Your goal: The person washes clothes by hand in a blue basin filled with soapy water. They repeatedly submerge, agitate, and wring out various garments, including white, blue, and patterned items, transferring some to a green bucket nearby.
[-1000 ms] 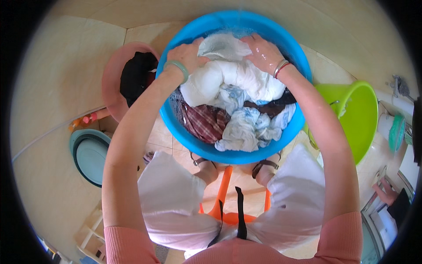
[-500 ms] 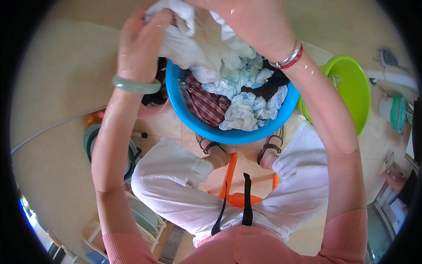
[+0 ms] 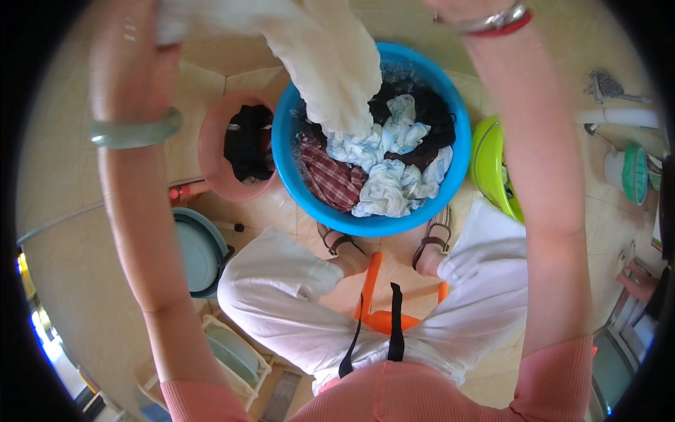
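Note:
A wet white garment (image 3: pixel 327 67) is held up above the blue tub (image 3: pixel 281 179), its lower end hanging down into it. My left hand (image 3: pixel 133 60), blurred and wearing a pale green bangle, grips the cloth at the upper left. Of my right hand (image 3: pixel 467 7) only the wrist end shows at the top edge; its fingers are out of the picture. In the tub lie white-and-blue cloth (image 3: pixel 387 186), a maroon plaid garment (image 3: pixel 330 176) and dark clothes (image 3: pixel 429 116) in sudsy water.
A pink basin (image 3: pixel 211 151) with black clothing stands left of the tub, a lime green basin (image 3: pixel 485 162) on the right. Nearer on the left are a grey-green basin (image 3: pixel 193 253) and a white rack (image 3: pixel 256 383). An orange stool (image 3: pixel 383 322) is beneath me.
My hands have moved apart, the left outward and the right upward. The white garment is stretched wider and lifted, uncovering more of the tub and the pink basin.

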{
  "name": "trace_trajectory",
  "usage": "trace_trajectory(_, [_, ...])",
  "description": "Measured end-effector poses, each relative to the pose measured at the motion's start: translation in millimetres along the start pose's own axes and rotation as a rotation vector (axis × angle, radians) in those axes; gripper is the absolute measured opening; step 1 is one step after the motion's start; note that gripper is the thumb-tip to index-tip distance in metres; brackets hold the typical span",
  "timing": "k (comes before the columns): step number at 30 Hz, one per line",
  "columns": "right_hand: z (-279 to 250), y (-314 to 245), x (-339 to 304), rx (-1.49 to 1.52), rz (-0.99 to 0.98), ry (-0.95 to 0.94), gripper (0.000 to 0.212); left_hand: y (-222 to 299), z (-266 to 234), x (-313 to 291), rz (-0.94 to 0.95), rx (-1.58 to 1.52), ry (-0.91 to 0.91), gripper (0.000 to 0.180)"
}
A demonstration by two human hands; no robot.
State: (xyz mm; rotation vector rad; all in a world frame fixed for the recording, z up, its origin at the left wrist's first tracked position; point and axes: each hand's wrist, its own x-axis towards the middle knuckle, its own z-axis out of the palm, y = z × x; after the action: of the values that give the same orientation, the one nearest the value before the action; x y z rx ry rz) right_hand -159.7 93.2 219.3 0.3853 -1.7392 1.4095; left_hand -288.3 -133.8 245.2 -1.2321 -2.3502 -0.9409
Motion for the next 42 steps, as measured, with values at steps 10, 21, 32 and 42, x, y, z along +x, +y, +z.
trace_trajectory(10, [8,155,-191,-0.457,0.536,-0.348,0.037,-60,206,-156,-0.756,-0.693,-0.327,0.037])
trace_trajectory(21, [27,245,-326,-0.873,0.665,-0.652,0.045,-102,336,-256,-0.320,0.145,-0.483,0.042])
trace_trajectory(32, [36,280,-348,-1.059,0.633,-0.836,0.052,-140,381,-289,-0.442,0.185,-0.675,0.053])
trace_trajectory(42, [26,297,-364,-1.241,0.620,-0.910,0.052,-174,424,-299,-0.710,-0.417,-0.610,0.049])
